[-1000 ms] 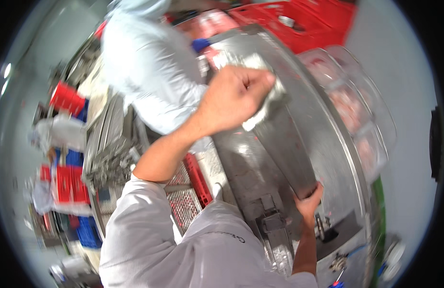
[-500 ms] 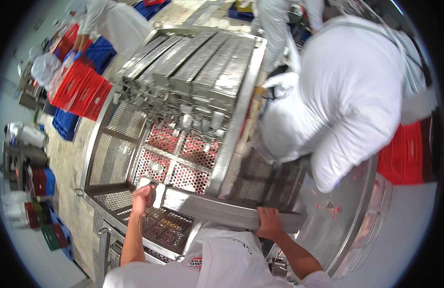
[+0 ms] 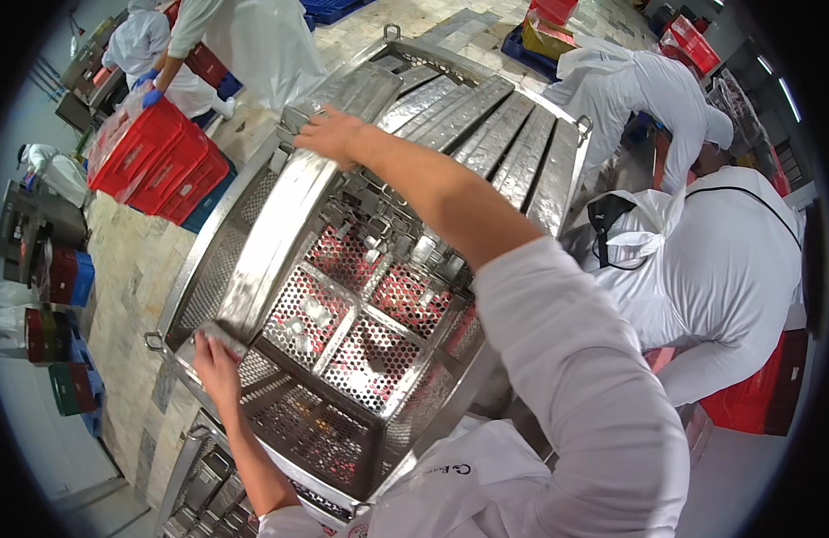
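A long, narrow metal mould [image 3: 273,235] lies lengthwise inside the left side of a large perforated steel cage [image 3: 174,300]. My left hand [image 3: 217,368] grips its near end, fingers wrapped round the end piece. My right hand [image 3: 334,136], with the arm stretched across the cage, holds the mould's far end, fingers over its top. To the right of the far end, similar long metal moulds [image 3: 468,117] lie side by side in a row. Metal clasps [image 3: 388,229] crowd their near ends. Red shows through the holes of the cage floor [image 3: 379,359].
Stacked red crates [image 3: 163,166] stand on the tiled floor at left. A co-worker in white [image 3: 711,278] bends close by the cage's right side, another [image 3: 648,99] behind. A second metal cage [image 3: 195,475] adjoins the near left corner. Metal lifting loops [image 3: 152,341] stick out at the corners.
The mould has turned from lying crosswise in front of me to lengthwise along the cage's left side. My right hand has swung far forward and left with it; the left has moved slightly left.
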`<state>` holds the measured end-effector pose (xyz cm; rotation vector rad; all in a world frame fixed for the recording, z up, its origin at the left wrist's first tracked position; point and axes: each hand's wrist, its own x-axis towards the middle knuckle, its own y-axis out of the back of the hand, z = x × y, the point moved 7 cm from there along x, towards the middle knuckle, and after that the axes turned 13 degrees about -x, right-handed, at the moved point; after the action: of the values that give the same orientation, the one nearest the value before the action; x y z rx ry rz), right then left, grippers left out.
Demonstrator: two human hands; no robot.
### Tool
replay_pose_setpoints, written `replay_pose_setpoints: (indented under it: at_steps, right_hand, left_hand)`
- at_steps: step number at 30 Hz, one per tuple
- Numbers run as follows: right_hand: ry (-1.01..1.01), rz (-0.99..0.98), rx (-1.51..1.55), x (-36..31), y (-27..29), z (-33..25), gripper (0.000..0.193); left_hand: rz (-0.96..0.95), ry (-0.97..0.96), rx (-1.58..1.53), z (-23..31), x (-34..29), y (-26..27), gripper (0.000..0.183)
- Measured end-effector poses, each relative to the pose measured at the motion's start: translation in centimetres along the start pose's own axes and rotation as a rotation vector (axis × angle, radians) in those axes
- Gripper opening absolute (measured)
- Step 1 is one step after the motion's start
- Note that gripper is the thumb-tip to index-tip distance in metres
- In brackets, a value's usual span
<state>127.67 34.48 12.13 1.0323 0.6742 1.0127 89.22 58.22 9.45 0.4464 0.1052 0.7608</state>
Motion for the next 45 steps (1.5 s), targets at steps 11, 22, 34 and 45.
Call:
replay_pose_setpoints:
  at_steps: [11, 22, 34, 45]
  right_hand:
    - [-0.492, 0.385, 0.504, -23.0, -7.4, -9.6, 0.078]
    - [-1.245, -0.371, 0.767, -69.1, -2.7, -34.5, 0.066]
    - [-2.51, 0.04, 0.297, -81.9, 19.9, -72.7, 0.04]
    - [-3.319, -0.186, -0.731, -82.8, 34.3, -116.8, 0.022]
  left_hand:
    - [-0.614, -0.065, -0.064, 12.2, 18.6, -32.1, 0.018]
    - [-0.506, 0.299, -0.991, 2.5, 23.7, -53.9, 0.012]
    - [-0.872, -1.352, -0.433, 7.6, -51.8, -37.1, 0.037]
    - [-2.638, -0.021, 1.23, -10.5, -107.2, -11.3, 0.046]
